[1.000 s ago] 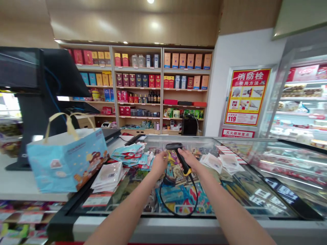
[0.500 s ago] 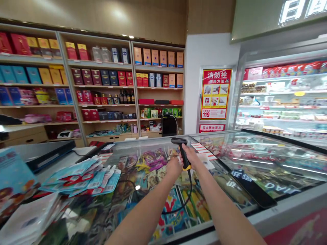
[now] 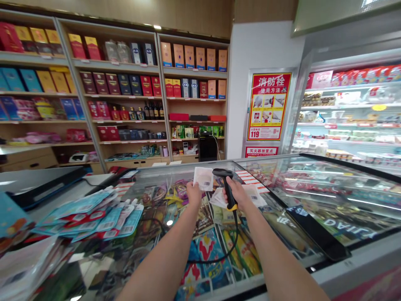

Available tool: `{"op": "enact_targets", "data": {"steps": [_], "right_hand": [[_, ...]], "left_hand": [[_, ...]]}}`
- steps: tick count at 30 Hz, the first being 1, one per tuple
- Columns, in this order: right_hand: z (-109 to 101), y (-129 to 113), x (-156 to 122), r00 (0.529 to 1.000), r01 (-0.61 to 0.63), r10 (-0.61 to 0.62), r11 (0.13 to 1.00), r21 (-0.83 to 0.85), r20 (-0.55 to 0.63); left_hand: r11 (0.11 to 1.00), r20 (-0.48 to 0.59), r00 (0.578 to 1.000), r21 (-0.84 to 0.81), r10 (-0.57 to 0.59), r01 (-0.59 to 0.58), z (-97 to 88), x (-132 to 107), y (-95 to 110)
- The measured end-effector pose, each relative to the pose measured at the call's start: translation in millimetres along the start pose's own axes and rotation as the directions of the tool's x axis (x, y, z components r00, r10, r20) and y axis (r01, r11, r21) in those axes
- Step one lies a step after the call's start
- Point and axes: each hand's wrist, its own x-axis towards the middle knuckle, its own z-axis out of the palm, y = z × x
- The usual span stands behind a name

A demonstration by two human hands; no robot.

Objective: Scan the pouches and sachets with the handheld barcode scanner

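Left hand point(image 3: 194, 194) was closed in a pinch on a white barcoded packet point(image 3: 203, 178); right hand point(image 3: 237, 193) was clenched round a black corded barcode scanner point(image 3: 228, 188), both above the glass freezer lid point(image 3: 313, 179), blue sachets point(image 3: 90, 213) lying left

Wooden shelves point(image 3: 125, 96) of boxed goods and bottles stand beside a red fire-hydrant poster point(image 3: 268, 106) and a chilled display case point(image 3: 347, 113).
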Motion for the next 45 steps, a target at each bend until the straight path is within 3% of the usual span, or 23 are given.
{"op": "enact_targets", "data": {"steps": [3, 5, 10, 20, 30, 35, 40, 45], "right_hand": [[2.2, 2.7, -0.7, 0.998, -0.048, 0.05, 0.996, -0.072, 0.024], [3.0, 5.4, -1.0, 0.996, -0.059, 0.066, 0.991, -0.117, 0.059], [1.6, 12.0, -0.4, 0.99, -0.054, 0.079, 0.977, -0.205, 0.116], [-2.1, 15.0, -1.1, 0.978, -0.11, 0.146, 0.969, -0.223, 0.15], [-1.2, 15.8, -0.9, 0.984, -0.12, 0.145, 0.967, -0.226, 0.1], [3.0, 15.2, -5.4, 0.98, -0.116, 0.145, 0.972, -0.203, 0.133], [20.8, 14.0, -15.9, 0.964, -0.127, 0.164, 0.976, -0.177, 0.21], [53.5, 18.2, -29.3, 0.931, -0.117, 0.18, 0.971, -0.207, 0.317]], "left_hand": [[0.936, 0.025, 0.985, -0.308, -0.17, 0.169, -1.0, 3.3, -1.4], [0.917, 0.043, 0.984, -0.356, -0.175, 0.179, -0.6, 2.2, -1.8], [0.909, 0.049, 0.99, -0.392, -0.133, 0.141, -0.5, 0.1, -2.4], [0.893, 0.018, 0.991, -0.431, -0.136, 0.13, 0.7, 0.8, -4.8], [0.901, 0.026, 0.99, -0.413, -0.137, 0.136, 0.1, 0.7, -3.9], [0.9, 0.016, 0.988, -0.411, -0.154, 0.147, -1.8, -2.2, -4.4], [0.956, 0.014, 0.997, -0.284, -0.076, 0.077, -29.3, -6.6, 3.1], [0.98, -0.001, 0.997, -0.184, -0.071, 0.07, -92.4, -9.9, 17.5]]}}
